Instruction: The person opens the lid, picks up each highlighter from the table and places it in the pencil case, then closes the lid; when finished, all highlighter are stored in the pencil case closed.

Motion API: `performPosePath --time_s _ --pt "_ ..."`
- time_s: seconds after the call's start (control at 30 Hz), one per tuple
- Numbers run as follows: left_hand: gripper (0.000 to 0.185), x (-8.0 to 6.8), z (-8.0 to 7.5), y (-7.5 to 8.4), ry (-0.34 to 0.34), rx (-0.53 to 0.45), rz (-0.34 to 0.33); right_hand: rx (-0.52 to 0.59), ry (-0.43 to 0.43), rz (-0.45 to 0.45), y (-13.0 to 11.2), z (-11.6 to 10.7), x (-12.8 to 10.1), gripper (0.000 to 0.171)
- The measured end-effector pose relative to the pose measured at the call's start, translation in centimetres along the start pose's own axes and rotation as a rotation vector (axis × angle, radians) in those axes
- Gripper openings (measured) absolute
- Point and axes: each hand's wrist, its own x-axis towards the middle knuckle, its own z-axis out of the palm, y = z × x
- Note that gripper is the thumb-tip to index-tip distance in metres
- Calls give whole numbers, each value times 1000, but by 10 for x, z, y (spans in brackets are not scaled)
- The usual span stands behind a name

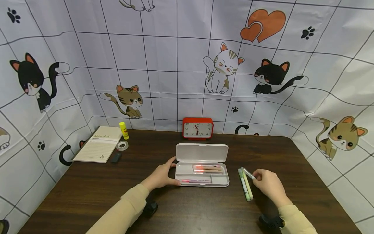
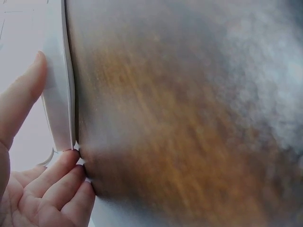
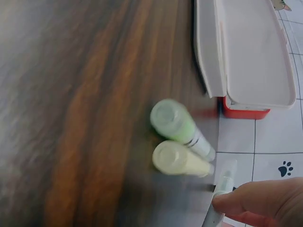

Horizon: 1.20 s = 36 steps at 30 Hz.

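Observation:
A white pencil case [image 1: 201, 174] lies open in the middle of the dark wooden table [image 1: 87, 191], with several pink and orange pens [image 1: 206, 168] in its tray. My left hand [image 1: 162, 176] holds the case's left end [image 2: 59, 94], thumb at the hinge corner and fingers at the front edge. Right of the case lie a green marker [image 1: 243, 185] [image 3: 177, 124] and a yellow-green marker [image 1: 248, 187] [image 3: 180, 161] side by side. My right hand [image 1: 267, 183] pinches a third, pale marker [image 1: 249, 173] [image 3: 221, 189] just beside them.
A red clock [image 1: 197, 128] stands behind the case against the cat-print backdrop. At the back left lie a notebook [image 1: 99, 144], a yellow glue stick [image 1: 124, 130], a tape roll [image 1: 121, 145] and a small black object [image 1: 116, 157]. Bare wood shows in front.

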Motion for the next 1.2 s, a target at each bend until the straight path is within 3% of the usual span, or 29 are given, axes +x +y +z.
performPosePath --time_s 0.43,1.2 --pt "106 -2 -2 2 -5 5 -10 -6 13 -45 -27 8 6 14" --pt "106 -2 -2 2 -1 9 2 -39 75 -221 -76 32 15 13"
